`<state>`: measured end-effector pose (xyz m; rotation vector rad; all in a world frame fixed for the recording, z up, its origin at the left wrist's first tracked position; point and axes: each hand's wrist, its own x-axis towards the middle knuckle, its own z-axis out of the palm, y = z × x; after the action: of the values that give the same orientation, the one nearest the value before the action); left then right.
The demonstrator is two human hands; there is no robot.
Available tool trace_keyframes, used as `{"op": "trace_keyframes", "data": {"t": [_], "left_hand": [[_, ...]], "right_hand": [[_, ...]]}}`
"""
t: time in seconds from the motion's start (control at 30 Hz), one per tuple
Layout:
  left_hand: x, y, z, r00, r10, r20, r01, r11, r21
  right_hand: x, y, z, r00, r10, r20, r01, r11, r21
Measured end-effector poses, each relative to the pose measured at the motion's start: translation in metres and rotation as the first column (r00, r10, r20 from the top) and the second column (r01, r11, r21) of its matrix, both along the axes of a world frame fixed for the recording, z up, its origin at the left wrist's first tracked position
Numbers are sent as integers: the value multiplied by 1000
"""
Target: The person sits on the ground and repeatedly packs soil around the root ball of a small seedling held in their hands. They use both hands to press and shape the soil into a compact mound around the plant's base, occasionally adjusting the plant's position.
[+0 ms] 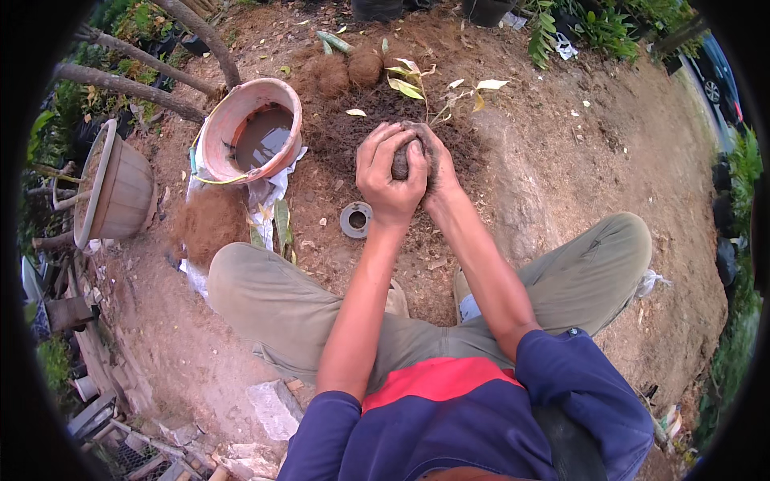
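Both hands cup a dark ball of soil (400, 163), seen between the fingers and thumb. My left hand (385, 171) wraps its near left side; my right hand (440, 159) presses around the far right side. A thin-stemmed plant with pale green and yellowing leaves (406, 90) rises just beyond the hands; whether its base is in the ball is hidden. Beneath the hands spreads a heap of dark loose soil (337, 135). A grey ring-shaped object (357, 220) with a round hole lies on the ground by my left wrist.
Left stands a reddish bucket (207, 135) holding muddy water. Nearer me lies a clump of brown coconut fibre (210, 225). Fibre-wrapped balls (365, 67) sit beyond the soil. A ribbed planter pot (120, 180) is at far left, a concrete block (275, 409) near my left side.
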<state>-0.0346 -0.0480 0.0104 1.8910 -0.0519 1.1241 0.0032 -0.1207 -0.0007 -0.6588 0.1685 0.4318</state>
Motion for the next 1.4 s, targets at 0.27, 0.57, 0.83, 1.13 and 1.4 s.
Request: {"op": "trace_keyframes", "data": {"t": [0.27, 0.57, 0.83, 1.13, 1.4], "left_hand": [[11, 7, 27, 881, -455, 128, 262, 246, -933], [-7, -3, 3, 998, -35, -52, 36, 999, 21], [4, 11, 30, 858, -492, 149, 265, 175, -948], [-4, 3, 7, 997, 33, 66, -43, 984, 171], [9, 10, 20, 917, -377, 131, 300, 438, -847]], "right_hand": [[10, -12, 19, 970, 48, 238, -45, 999, -19], [4, -8, -19, 991, 125, -51, -105, 952, 289], [6, -12, 24, 985, 126, 120, -142, 981, 130], [-3, 2, -2, 998, 27, -49, -16, 979, 203], [0, -7, 33, 994, 92, 54, -99, 984, 148]]}}
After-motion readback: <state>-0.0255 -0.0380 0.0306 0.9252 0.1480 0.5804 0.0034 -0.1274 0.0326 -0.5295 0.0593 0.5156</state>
